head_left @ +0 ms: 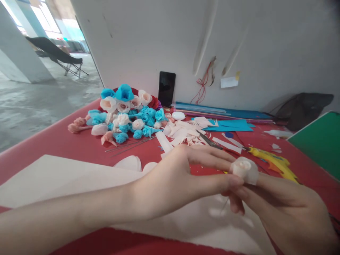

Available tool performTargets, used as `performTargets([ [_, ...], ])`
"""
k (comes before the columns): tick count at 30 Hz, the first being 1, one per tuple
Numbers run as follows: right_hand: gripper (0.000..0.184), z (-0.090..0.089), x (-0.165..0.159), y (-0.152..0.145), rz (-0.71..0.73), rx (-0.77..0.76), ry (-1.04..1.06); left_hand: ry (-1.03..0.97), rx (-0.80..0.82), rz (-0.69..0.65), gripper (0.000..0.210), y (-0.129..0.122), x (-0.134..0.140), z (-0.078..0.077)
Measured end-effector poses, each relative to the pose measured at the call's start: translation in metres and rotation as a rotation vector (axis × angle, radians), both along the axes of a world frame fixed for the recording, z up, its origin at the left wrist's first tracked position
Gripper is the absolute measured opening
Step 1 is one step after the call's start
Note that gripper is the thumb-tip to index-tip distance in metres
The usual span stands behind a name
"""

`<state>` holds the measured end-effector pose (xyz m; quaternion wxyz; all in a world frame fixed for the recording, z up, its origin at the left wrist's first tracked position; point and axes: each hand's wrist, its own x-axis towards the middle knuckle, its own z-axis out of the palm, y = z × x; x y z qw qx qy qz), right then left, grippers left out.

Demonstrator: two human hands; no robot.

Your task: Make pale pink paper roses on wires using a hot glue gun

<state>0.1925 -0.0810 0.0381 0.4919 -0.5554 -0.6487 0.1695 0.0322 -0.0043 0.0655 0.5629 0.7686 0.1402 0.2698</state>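
Observation:
Between my two hands is a small cream paper flower (pixel 242 168), with a rolled centre and a pale petal around it. My left hand (pixel 183 173) reaches in from the left and pinches the flower's near side with thumb and fingers. From the right, my right hand (pixel 281 202) grips its base, the fingertips of both hands meeting there. A thin wire stem (pixel 225 206) points down below the fingers. Under the hands lies a large cream paper sheet (pixel 207 226). Cut cream petals (pixel 129 163) rest behind my left wrist.
Finished blue, white and pink paper flowers (pixel 124 117) are heaped at the back left. Cream paper scraps (pixel 183 131), scissors (pixel 209 141) and a yellow glue gun (pixel 276 161) lie beyond my hands. A phone (pixel 166 88) leans on the wall; a green board (pixel 318 145) stands right.

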Motion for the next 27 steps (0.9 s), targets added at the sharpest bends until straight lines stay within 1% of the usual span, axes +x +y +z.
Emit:
performTargets([
  [3,0.018,-0.002,-0.005,-0.001,-0.009,-0.04,0.099,-0.001,-0.013,0.013,0.021,-0.001,-0.001,-0.001],
  [6,0.019,-0.003,-0.008,-0.001,-0.078,-0.028,0.191,-0.002,-0.022,0.031,0.02,-0.001,0.0,-0.002],
  [8,0.017,-0.004,-0.008,0.0,-0.083,-0.028,0.185,0.003,-0.018,0.043,0.021,-0.001,0.0,-0.003],
  [12,0.007,-0.004,-0.002,0.001,-0.042,-0.047,0.093,0.014,0.026,0.059,0.019,-0.001,0.0,-0.002],
  [17,0.023,-0.001,0.002,0.002,-0.024,-0.034,0.014,0.026,0.079,0.052,0.017,-0.001,-0.001,0.002],
  [22,0.027,-0.001,0.005,0.002,0.028,-0.037,-0.022,0.039,0.068,0.042,0.016,-0.002,-0.001,0.004],
  [27,0.026,0.0,0.009,0.002,0.112,-0.083,0.001,0.083,0.069,0.018,0.021,-0.002,-0.001,0.006],
])
